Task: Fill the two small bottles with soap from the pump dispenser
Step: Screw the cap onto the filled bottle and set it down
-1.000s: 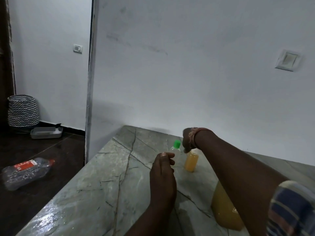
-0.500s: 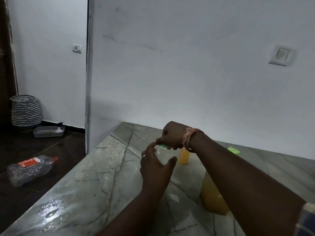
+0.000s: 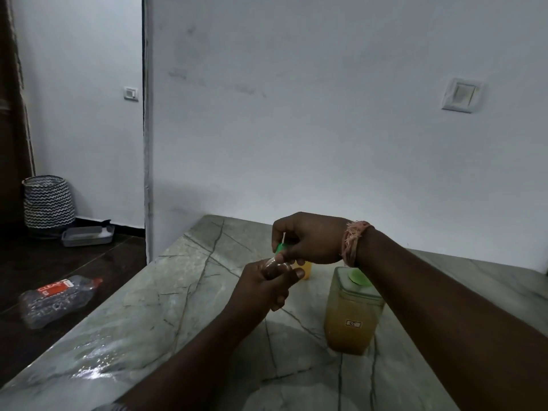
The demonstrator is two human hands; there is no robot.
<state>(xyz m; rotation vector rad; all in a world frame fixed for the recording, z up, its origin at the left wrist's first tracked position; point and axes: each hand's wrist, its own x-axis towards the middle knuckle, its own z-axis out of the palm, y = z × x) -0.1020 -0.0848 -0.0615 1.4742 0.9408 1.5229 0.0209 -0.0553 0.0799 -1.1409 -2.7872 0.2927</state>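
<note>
The small clear bottle (image 3: pixel 271 264), light and likely slippery, is gripped around its body by the left hand (image 3: pixel 261 287) while the right hand (image 3: pixel 308 238) pinches its green cap (image 3: pixel 280 248).

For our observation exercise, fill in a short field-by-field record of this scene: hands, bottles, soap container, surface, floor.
left hand: holds small clear bottle
right hand: pinches green cap on that bottle
second small bottle: yellow contents, stands behind the hands, mostly hidden
soap container: large, amber liquid, green top, stands right of the hands
surface: marble counter
floor: crushed plastic bottle, patterned basket, grey tray
</note>
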